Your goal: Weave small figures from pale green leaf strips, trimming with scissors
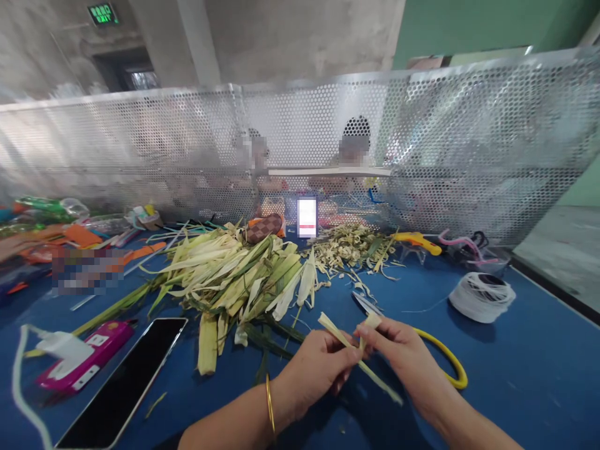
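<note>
In the head view, a clear plastic container (478,257) stands at the far right of the blue tabletop (529,375), against the perforated metal screen (469,137). Pink and dark looped pieces lie in it, though what they are cannot be told. At the far left, clear plastic bottles (70,209) lie among orange and green clutter; their contents are too blurred to make out.

The left hand (319,369) is closed, with a thin gold bangle (270,406) on its wrist. Its thumb and fingers pinch a pale leaf strip (356,361) near the strip's upper part. The right hand (403,353) is closed too, its fingertips gripping the same strip just beside the left hand, where a short folded end sticks up. The strip runs slantwise between both hands, low over the near middle of the tabletop, its lower end pointing right and toward the person.

Just behind the hands lie scissors with yellow loop handles (450,362), partly hidden by the right hand. A heap of green and pale leaves (234,275) fills the middle of the tabletop, with a smaller pile of trimmed scraps (351,250) beyond it. A spool of white thread (482,297) sits well to the right. A dark phone (126,381) and a pink device (84,359) lie at the near left.
</note>
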The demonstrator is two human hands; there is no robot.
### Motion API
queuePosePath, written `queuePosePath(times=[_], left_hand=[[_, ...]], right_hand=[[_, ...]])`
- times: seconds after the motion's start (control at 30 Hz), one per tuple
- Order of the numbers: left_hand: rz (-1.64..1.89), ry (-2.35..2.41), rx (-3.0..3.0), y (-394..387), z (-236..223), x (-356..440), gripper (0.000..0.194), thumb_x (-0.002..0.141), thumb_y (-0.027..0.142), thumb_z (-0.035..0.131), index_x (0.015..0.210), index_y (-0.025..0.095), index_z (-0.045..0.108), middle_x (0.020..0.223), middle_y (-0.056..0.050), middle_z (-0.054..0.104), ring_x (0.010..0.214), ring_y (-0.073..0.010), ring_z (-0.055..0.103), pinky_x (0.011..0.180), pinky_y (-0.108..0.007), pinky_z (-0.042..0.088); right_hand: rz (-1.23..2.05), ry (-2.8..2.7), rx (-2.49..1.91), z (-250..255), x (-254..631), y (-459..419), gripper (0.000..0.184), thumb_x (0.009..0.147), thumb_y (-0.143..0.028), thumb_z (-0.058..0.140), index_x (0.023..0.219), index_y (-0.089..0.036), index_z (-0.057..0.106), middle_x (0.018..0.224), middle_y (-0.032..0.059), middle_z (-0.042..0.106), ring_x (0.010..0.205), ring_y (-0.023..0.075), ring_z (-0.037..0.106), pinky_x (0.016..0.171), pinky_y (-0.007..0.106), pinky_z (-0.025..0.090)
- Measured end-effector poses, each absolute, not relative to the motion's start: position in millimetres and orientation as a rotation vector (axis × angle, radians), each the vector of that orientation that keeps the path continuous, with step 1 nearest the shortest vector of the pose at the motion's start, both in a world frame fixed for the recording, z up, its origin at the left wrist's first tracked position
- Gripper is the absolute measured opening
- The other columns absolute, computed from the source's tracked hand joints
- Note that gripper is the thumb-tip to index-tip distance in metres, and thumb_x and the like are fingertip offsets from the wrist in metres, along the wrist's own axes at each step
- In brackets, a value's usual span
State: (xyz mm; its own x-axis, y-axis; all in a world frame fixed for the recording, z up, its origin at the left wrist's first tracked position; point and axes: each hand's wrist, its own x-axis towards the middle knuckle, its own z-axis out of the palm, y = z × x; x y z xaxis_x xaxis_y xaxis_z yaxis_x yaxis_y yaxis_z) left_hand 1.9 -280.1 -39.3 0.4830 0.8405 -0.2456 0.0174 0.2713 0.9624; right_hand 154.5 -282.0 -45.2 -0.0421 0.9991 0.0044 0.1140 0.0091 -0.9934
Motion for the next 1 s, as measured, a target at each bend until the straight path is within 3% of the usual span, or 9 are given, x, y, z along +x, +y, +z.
queuePosePath(times=[0.13,0.3,0.4,0.53,0.67,0.8,0.9,1.0], left_hand=[[0.673,0.928,1.25,-281.1,-36.2,1.3,0.034,0.066,0.048,0.065,0.069,0.014,0.061,0.041,0.008,0.038,0.037,-0.0058,0.031,0.041,-0.022,0.023],[0.547,0.947,1.315,-288.5,-38.0,4.6,0.031,0.07,0.046,0.058,0.061,0.016,0.055,0.042,0.007,0.04,0.038,-0.0061,0.031,0.041,-0.022,0.023],[0.507,1.008,1.375,-291.9,-43.0,7.5,0.038,0.075,0.044,0.051,0.048,0.018,0.045,0.041,0.005,0.04,0.037,-0.0064,0.033,0.042,-0.023,0.025],[0.483,0.989,1.355,-292.7,-45.0,10.3,0.034,0.073,0.037,0.049,0.044,0.019,0.043,0.041,0.004,0.042,0.035,-0.0067,0.035,0.041,-0.022,0.028],[0.445,0.97,1.33,-291.8,-39.8,11.4,0.029,0.067,0.035,0.055,0.045,0.018,0.046,0.042,0.004,0.045,0.036,-0.0068,0.037,0.042,-0.021,0.031],[0.582,1.006,1.183,-286.5,-35.1,6.8,0.04,0.068,0.053,0.058,0.053,0.016,0.053,0.046,0.002,0.051,0.04,-0.0075,0.043,0.045,-0.021,0.031],[0.717,1.022,1.038,-280.4,-31.8,0.9,0.05,0.065,0.064,0.059,0.065,0.013,0.06,0.054,-0.001,0.057,0.045,-0.009,0.048,0.049,-0.022,0.035],[0.817,1.007,1.002,-276.9,-28.1,-2.1,0.048,0.059,0.059,0.069,0.071,0.013,0.061,0.055,0.001,0.057,0.047,-0.0089,0.048,0.051,-0.022,0.038]], right_hand=[[0.994,-1.325,-1.343,-53.6,156.5,-281.2,0.034,0.074,-0.048,0.062,0.064,-0.016,0.065,0.06,0.0032,0.062,0.06,0.018,0.057,0.06,0.03,0.045],[0.302,-1.723,-1.27,-49.6,161.7,-283.1,0.031,0.079,-0.035,0.061,0.107,-0.023,0.066,0.105,0.0095,0.067,0.099,0.0258,0.06,0.087,0.042,0.044],[0.264,-1.981,-1.176,-46.8,157.6,-288.4,0.01,0.08,-0.028,0.061,0.086,-0.026,0.07,0.094,0.0044,0.071,0.095,0.023,0.063,0.099,0.047,0.036],[0.347,-1.914,-1.182,-49.8,146.8,-294.0,0.015,0.083,-0.023,0.056,0.07,-0.024,0.063,0.079,0.0006,0.07,0.083,0.0193,0.065,0.103,0.046,0.033],[0.249,-1.907,-1.11,-49.1,145.1,-294.3,0.015,0.085,-0.023,0.055,0.073,-0.024,0.064,0.081,0.0012,0.071,0.086,0.02,0.065,0.1,0.045,0.035],[0.098,-1.902,-1.176,-37.4,159.2,-291.3,0.017,0.088,-0.031,0.051,0.09,-0.025,0.067,0.093,0.0045,0.071,0.092,0.0221,0.064,0.093,0.042,0.041],[0.251,-2.004,-1.328,-30.4,169.3,-288.7,0.028,0.092,-0.039,0.043,0.082,-0.024,0.065,0.078,0.0035,0.07,0.076,0.0202,0.064,0.076,0.034,0.046],[0.471,-2.195,-1.377,-31.6,170.0,-287.3,0.035,0.094,-0.039,0.039,0.071,-0.023,0.06,0.064,0.0003,0.064,0.062,0.0168,0.058,0.061,0.027,0.043]])
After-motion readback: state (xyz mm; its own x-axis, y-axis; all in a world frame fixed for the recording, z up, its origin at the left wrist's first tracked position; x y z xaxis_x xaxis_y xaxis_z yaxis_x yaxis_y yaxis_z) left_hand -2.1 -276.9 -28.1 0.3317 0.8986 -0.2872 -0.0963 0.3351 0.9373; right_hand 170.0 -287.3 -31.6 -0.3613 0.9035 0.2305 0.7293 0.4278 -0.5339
